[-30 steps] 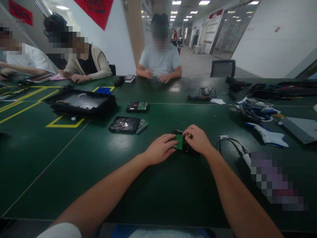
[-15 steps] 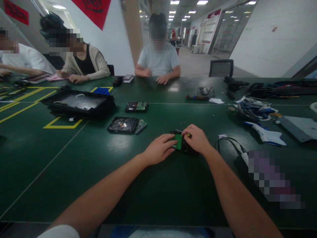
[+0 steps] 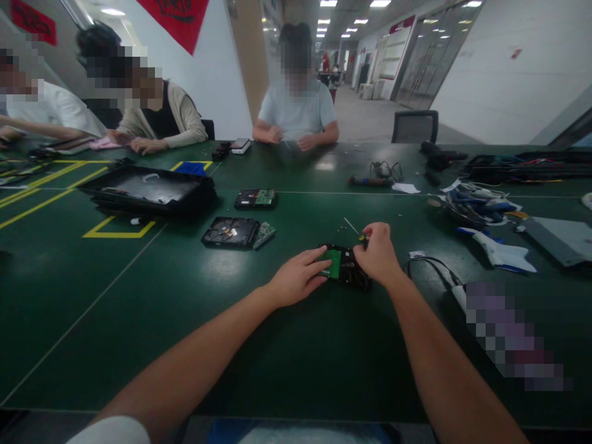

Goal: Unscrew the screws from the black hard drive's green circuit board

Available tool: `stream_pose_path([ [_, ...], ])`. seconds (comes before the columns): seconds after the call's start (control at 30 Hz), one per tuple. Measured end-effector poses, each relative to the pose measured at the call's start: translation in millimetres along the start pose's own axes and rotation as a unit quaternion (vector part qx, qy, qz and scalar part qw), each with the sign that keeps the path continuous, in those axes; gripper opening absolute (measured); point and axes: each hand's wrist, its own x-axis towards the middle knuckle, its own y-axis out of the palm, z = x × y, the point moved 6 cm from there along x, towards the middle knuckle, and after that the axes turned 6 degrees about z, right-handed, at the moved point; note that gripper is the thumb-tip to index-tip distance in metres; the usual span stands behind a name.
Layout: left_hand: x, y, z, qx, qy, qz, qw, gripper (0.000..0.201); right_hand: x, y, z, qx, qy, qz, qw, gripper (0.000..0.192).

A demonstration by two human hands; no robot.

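The right hand, gripping the screwdriver, has shifted right and farther since the earlier frame, uncovering more of the hard drive on the near bench. The left hand still lies open-fingered over the drive's left-side green board.

Left hand: palm down, fingers out
Right hand: fingers curled in
Left forearm, right forearm: bare, out in front

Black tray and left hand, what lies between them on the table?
In the head view, a hard drive and small circuit board lie between the black tray and left hand.
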Motion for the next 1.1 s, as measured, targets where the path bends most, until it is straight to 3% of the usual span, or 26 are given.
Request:
stream_pose_path([
  [0.23, 4, -6.0, 12, -0.038, -0.083, -0.009, 0.996, 0.086, 2, -18, -8, 0.030, 0.004, -0.092, 0.995, 0.034],
  [0.33, 15, -7.3, 16, -0.034, -0.079, 0.000, 0.996, 0.097, 0, -27, -4, 0.042, -0.006, -0.136, 0.990, 0.023],
  [0.47, 30, -3.1, 15, -0.039, -0.049, 0.031, 0.998, 0.094, -6, -42, 9, 0.018, -0.050, -0.214, 0.975, 0.012],
  [0.83, 33, 7.0, 14, -0.020, -0.123, -0.046, 0.991, 0.100, -8, -29, 12, 0.123, -0.027, -0.155, 0.980, 0.052],
  [0.93, 31, 3.2, 15, -0.024, -0.092, -0.028, 0.995, 0.093, -8, -26, 16, 0.102, -0.040, -0.134, 0.985, 0.061],
  [1.1, 24, -2.9, 22, -0.067, -0.050, 0.007, 0.996, 0.088, -9, -22, 24, 0.116, -0.082, -0.104, 0.984, 0.058],
])
